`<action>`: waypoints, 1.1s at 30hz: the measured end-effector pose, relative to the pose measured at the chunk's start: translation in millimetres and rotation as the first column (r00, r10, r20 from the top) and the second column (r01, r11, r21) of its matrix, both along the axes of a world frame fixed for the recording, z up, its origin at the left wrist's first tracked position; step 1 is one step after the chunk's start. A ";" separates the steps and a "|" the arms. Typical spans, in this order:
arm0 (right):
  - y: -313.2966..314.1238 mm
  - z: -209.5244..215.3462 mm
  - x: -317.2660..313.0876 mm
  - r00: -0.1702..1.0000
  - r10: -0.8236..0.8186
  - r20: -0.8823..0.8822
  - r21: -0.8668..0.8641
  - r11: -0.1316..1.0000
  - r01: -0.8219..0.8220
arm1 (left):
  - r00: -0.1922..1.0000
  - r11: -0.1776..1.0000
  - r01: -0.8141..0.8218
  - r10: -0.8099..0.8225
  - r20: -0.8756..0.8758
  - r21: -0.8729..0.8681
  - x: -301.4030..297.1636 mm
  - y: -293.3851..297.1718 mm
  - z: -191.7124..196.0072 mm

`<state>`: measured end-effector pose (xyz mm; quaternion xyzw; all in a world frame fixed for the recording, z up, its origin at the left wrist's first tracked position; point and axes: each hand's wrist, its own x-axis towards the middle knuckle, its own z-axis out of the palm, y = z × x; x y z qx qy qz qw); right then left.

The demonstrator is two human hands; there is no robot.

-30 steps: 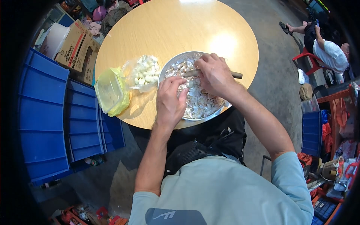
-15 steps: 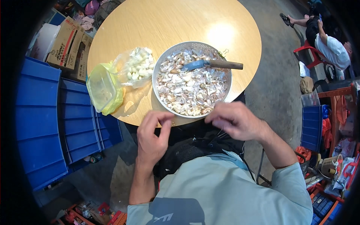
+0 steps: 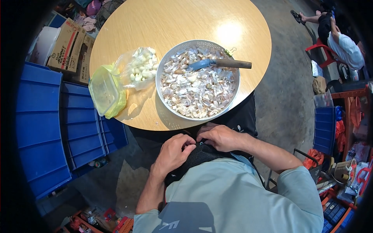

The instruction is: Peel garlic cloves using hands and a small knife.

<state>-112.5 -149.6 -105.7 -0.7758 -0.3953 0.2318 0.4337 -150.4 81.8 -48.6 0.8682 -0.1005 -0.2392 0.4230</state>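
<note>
My left hand and my right hand are close together over my lap, just below the table's near edge. Their fingers are curled inward at the top of a black mesh pouch at my waist. What lies between the fingertips is too small to make out. Beyond them stands a round metal colander filled with papery garlic skins. A knife with a wooden handle and dull blade lies across it, handle sticking out over the right rim. Left of it is a clear plastic bag of peeled garlic cloves.
The round wooden table also bears a clear plastic tub in a yellow bag. Blue bins and cardboard boxes are on the left. A person sits on a red chair at far right, near loaded shelves.
Both hands have dropped from the colander's near rim to the pouch at my waist and come closer together. The view has shifted slightly; the colander and knife keep their places.
</note>
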 end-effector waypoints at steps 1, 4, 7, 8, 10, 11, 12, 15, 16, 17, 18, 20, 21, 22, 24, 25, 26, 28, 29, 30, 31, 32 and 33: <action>-0.5 0.0 2.2 1.000 0.000 -0.001 0.001 1.000 0.000 | 1.000 1.000 0.000 0.000 -0.001 0.001 0.6 0.9 -1.2; -3.3 6.7 7.5 0.999 0.014 -0.049 -0.035 0.999 -0.016 | 0.998 0.998 0.057 -0.057 -0.013 -0.017 2.9 1.0 -1.7; -6.3 13.6 7.7 1.000 0.021 0.013 -0.069 0.997 -0.020 | 0.997 0.998 0.058 -0.059 -0.056 -0.017 5.1 -4.1 1.2; -7.7 10.4 7.2 0.999 0.003 0.050 -0.062 0.998 0.000 | 0.995 0.996 0.090 -0.091 -0.042 -0.018 6.3 -5.1 -1.5; -10.9 10.9 8.5 0.996 -0.018 0.084 -0.055 0.998 0.022 | 0.992 0.992 0.124 -0.125 -0.030 -0.020 7.9 -6.0 -6.2; -13.5 12.8 11.5 0.999 -0.013 0.042 -0.114 0.993 0.018 | 0.989 0.990 0.143 -0.143 -0.040 -0.002 8.6 -5.6 -8.0; -15.0 15.7 13.4 1.000 -0.013 0.001 -0.171 0.985 0.013 | 0.985 0.986 0.164 -0.163 -0.050 0.017 9.5 -5.2 -9.2; -15.9 20.5 11.4 0.996 -0.059 -0.068 -0.077 0.996 0.054 | 0.983 0.989 0.142 -0.146 -0.112 -0.044 11.3 -1.7 -11.9; -15.6 18.3 9.9 0.996 -0.063 -0.070 -0.077 0.995 0.057 | 0.982 0.988 0.146 -0.150 -0.113 -0.045 11.5 -0.4 -12.0; -14.6 13.6 8.0 0.999 -0.025 -0.036 -0.022 0.999 0.024 | 0.980 0.988 0.144 -0.150 -0.127 -0.050 11.4 1.0 -12.0; -13.1 9.5 6.1 1.000 0.011 0.000 0.032 0.999 -0.011 | 0.979 0.988 0.142 -0.148 -0.142 -0.055 11.2 1.8 -12.2; -9.5 5.3 1.0 0.998 0.028 -0.049 -0.015 0.999 -0.028 | 0.976 0.987 0.155 -0.159 -0.146 -0.036 11.1 0.8 -12.2; -7.8 3.3 -1.3 0.994 0.046 -0.097 -0.063 0.997 -0.053 | 0.975 0.986 0.164 -0.165 -0.148 -0.019 11.1 0.1 -12.0; -6.3 -0.9 -3.8 0.996 0.033 -0.081 -0.033 0.999 -0.035 | 0.975 0.986 0.163 -0.164 -0.148 -0.019 10.9 -0.3 -12.5; -5.1 -3.6 -4.1 0.998 0.032 -0.053 -0.027 0.999 -0.034 | 0.967 0.983 0.185 -0.181 -0.178 0.006 10.6 -0.6 -14.0; -4.6 -3.9 -4.2 0.999 0.030 -0.024 -0.023 0.999 -0.031 | 0.967 0.983 0.184 -0.180 -0.178 0.007 11.2 -0.7 -13.4; -4.9 -2.7 -4.8 0.999 0.032 -0.025 -0.023 0.999 -0.032 | 0.964 0.980 0.199 -0.194 -0.181 0.013 12.1 -0.9 -12.5; -7.1 0.9 -5.2 0.994 0.010 -0.108 -0.042 0.999 -0.015 | 0.961 0.976 0.215 -0.207 -0.185 0.024 13.9 -2.0 -9.3; -8.8 2.2 -4.3 0.994 0.010 -0.107 -0.040 0.999 -0.014 | 0.964 0.978 0.208 -0.209 -0.165 -0.026 14.4 -3.0 -6.1; -10.4 4.8 -3.4 0.998 0.012 -0.068 -0.010 1.000 -0.012 | 0.966 0.976 0.203 -0.213 -0.147 -0.079 14.6 -3.7 -2.8; -11.7 8.2 -2.2 1.000 0.011 -0.029 0.020 1.000 -0.011 | 0.965 0.975 0.206 -0.215 -0.148 -0.079 15.3 -4.6 0.4; -13.2 12.8 -1.0 0.999 0.008 -0.031 0.020 1.000 -0.007 | 0.963 0.974 0.206 -0.219 -0.157 -0.096 16.5 -5.7 3.3; -14.4 20.0 0.6 1.000 0.017 -0.019 0.006 1.000 -0.017 | 0.961 0.972 0.204 -0.221 -0.166 -0.114 16.5 -6.8 4.5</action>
